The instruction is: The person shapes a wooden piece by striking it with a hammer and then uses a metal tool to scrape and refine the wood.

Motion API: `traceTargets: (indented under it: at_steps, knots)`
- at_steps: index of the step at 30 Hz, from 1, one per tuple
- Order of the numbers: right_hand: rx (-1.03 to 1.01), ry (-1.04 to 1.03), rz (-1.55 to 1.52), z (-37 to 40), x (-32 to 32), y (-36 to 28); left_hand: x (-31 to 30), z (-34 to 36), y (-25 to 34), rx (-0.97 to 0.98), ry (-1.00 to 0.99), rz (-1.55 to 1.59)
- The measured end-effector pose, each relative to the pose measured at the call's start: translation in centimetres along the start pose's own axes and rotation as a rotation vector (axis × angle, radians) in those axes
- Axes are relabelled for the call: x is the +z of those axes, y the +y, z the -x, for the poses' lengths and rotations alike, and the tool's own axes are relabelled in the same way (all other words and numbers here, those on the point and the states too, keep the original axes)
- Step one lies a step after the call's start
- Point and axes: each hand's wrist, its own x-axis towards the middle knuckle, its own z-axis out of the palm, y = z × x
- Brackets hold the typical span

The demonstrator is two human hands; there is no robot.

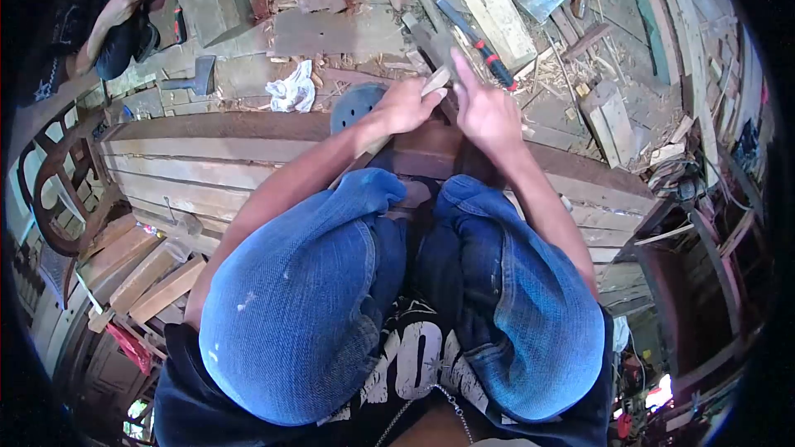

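**Pale strip pinched left, long bar held right**

The left hand (403,108) has its thumb and fingers closed on a pale wooden strip (439,79), whose tip sticks out just past them towards the other hand. The right hand (491,120) is curled at the near end of a long flat bar (439,26), index finger laid straight along it; the palm side is hidden, so how tightly the other fingers close cannot be told.

The strip looks light, dry and stiff, easy to turn in a pinch but likely to split or leave splinters if squeezed at its thin tip. It is best taken by both faces, back from that tip. The bar looks rigid, perhaps metal, and heavier towards its far end; a firm grip at the near end, with a finger along the top, should check its sway. Whether its edge is sharp cannot be made out, so the flat faces seem the safer hold.

Just beyond the right fingers lies a chisel (494,62) with a red-and-black handle, probably smooth and best lifted by that grip. A dark wooden block (426,145) sits below both hands, nearer the knees.
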Motion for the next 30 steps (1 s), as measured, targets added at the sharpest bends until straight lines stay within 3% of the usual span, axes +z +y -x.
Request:
traceTargets:
  at_steps: [2,5,8,9,11,14,17,21,22,24,28,30]
  knots:
    - [0.021,0.053,0.040,-0.8,0.4,1.0,0.0,-0.3,0.6,-0.137,-0.069,-0.015]
    - [0.078,-0.167,0.078,0.1,-0.7,-1.6,-1.1,0.6,1.2,-0.108,-0.055,0.029]
    - [0.052,-0.084,0.038,-0.7,-0.4,-0.5,-0.2,0.0,0.3,-0.007,0.065,0.084]
    - [0.037,0.021,0.065,-1.4,-0.6,0.1,-0.3,0.1,0.9,-0.069,0.011,0.079]
    - [0.021,-0.029,0.057,-0.3,-0.2,0.1,-1.0,0.1,1.8,-0.193,-0.092,0.053]
    - [-0.046,-0.028,0.115,0.6,0.2,-0.8,-0.7,0.3,1.0,-0.031,0.028,0.099]
    - [0.117,-0.011,0.063,-1.5,-0.3,1.0,-0.9,0.1,1.9,-0.131,-0.041,0.028]
    - [-0.101,-0.048,0.125,0.7,0.4,-1.6,-0.3,-0.4,-0.7,-0.048,0.001,-0.064]
    - [-0.101,-0.045,0.130,-0.1,0.1,-1.0,-0.3,-0.5,-0.2,-0.043,0.003,-0.061]
    - [0.089,-0.008,0.068,-1.7,-0.5,0.1,-0.2,-0.3,0.7,-0.133,-0.041,0.010]
    - [-0.046,-0.116,0.055,0.4,0.0,-1.9,-0.7,-0.3,0.2,-0.060,-0.043,0.000]
    - [0.045,-0.088,0.050,-1.4,-0.6,-0.3,-0.5,-0.4,0.6,-0.070,-0.046,0.067]
